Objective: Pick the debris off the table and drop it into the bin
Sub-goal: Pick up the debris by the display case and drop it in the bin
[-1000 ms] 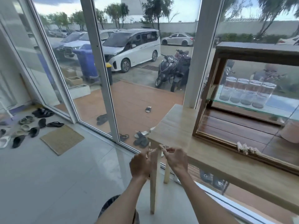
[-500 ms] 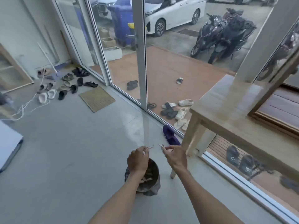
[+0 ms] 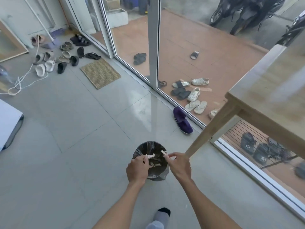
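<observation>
We've swung down since half a second ago: both hands now over the bin (image 3: 151, 147), not beside the table (image 3: 270, 90). Left hand (image 3: 137, 169) pinches a pale debris scrap (image 3: 150, 156), right hand (image 3: 179, 165) pinches another scrap (image 3: 164, 152); more debris inside

Both forearms reach forward, left hand (image 3: 137, 169) and right hand (image 3: 179, 165) each pinched shut, knuckles up.

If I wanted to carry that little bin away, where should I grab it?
Probably the bin is best held by its round rim, from above, on the far edge, since the left hand and right hand hold debris scraps over the near part. The black liner folds over the rim, so pinch rim and liner together.
</observation>
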The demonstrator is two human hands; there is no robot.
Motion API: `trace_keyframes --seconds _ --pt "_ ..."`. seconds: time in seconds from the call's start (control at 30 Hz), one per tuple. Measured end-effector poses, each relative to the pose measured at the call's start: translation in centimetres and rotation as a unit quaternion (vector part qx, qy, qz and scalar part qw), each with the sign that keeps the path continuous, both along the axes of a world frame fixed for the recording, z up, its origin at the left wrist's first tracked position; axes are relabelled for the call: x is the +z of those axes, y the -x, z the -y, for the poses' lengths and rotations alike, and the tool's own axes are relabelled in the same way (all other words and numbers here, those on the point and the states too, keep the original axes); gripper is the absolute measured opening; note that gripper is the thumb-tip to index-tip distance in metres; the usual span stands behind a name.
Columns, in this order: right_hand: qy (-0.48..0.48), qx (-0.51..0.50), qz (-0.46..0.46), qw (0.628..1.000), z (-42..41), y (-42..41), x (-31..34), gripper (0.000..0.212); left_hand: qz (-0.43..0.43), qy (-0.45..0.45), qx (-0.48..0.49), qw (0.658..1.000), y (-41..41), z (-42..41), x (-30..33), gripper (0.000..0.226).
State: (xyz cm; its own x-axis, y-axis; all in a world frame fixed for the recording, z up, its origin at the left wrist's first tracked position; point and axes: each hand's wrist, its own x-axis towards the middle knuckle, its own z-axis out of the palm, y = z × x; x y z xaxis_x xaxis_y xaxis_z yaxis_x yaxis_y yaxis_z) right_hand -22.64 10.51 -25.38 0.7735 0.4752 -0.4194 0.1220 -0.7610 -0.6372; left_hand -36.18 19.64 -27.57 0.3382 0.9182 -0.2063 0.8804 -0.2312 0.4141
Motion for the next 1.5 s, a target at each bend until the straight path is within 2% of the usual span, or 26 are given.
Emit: trace_keyframes --seconds 0.2,0.37,0.47,0.67,0.9,1.03,1.33,1.5 --pt "0.001 0.014 -0.015 1.0 -1.9 -0.7 -2.7 0.027 0.007 0.009 -0.018 1.0 -0.9 -1.7 -2.2 0.031" --pt "-0.001 0.056 -0.089 0.994 -1.8 -1.3 -4.9 0.035 -0.006 0.024 -0.062 0.998 -0.7 -1.8 -3.1 0.036" --pt "0.011 0.059 -0.086 0.994 -1.1 -1.6 -5.4 0.035 -0.02 0.036 -0.06 0.997 0.2 -1.7 -3.2 0.044" --pt "-0.006 0.049 -0.079 0.996 -0.6 -2.8 -3.7 0.027 -0.022 0.012 -0.072 0.997 -0.2 -2.2 -0.7 0.045" --pt "-0.062 0.043 -0.046 0.996 -0.1 -5.0 1.9 0.034 -0.002 -0.046 -0.137 0.99 -2.7 -2.8 4.8 0.041" --pt "-0.099 0.034 0.009 0.994 0.8 -6.5 6.8 0.037 0.031 -0.087 -0.168 0.982 -5.2 -2.7 9.4 0.05" --pt "-0.164 0.017 0.133 0.977 3.7 -10.3 20.1 0.032 0.118 -0.172 -0.216 0.954 -10.5 -0.5 22.4 0.045" --pt "-0.182 -0.009 0.174 0.968 7.9 -12.2 24.5 0.034 0.156 -0.19 -0.266 0.932 -13.7 2.7 27.5 0.043"
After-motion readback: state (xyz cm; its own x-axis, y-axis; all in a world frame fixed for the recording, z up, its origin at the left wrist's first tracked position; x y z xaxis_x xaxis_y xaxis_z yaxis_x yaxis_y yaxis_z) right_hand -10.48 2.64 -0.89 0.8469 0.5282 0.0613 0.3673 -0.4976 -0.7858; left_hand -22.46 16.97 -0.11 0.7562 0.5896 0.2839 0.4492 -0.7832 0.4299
